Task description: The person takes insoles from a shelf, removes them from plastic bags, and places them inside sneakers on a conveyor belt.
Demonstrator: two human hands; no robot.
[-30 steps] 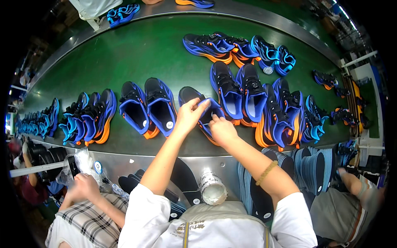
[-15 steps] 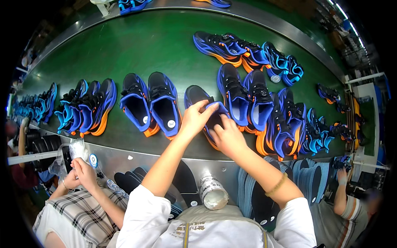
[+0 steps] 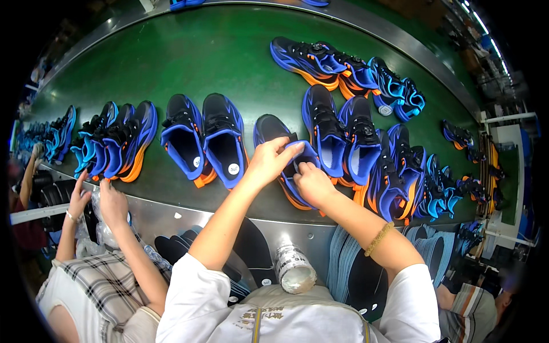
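A black and blue sneaker (image 3: 269, 127) with an orange sole stands in front of me, toe pointing away. My left hand (image 3: 271, 164) is closed on its tongue and collar, thumb reaching over the opening. The curled fingers of my right hand (image 3: 312, 184) grip the collar on the heel side, their tips partly inside the shoe. The inside is mostly hidden by my hands. Left of it, a matching pair of sneakers (image 3: 224, 123) shows dark insoles with round white stickers. Close on the right stands another pair of sneakers (image 3: 325, 123) with pale insides.
More sneakers (image 3: 306, 60) sit farther back on the green conveyor belt (image 3: 143, 74), and others line both sides. Stacked insoles (image 3: 346, 263) and a tape-wrapped roll (image 3: 295, 268) are at the metal edge near me. A co-worker's hands (image 3: 111, 200) reach toward shoes on the left.
My right hand's fingers have curled tighter at the sneaker's collar; my left hand stays nearly in place. The left co-worker's hands have moved up toward the belt from the plastic bag.
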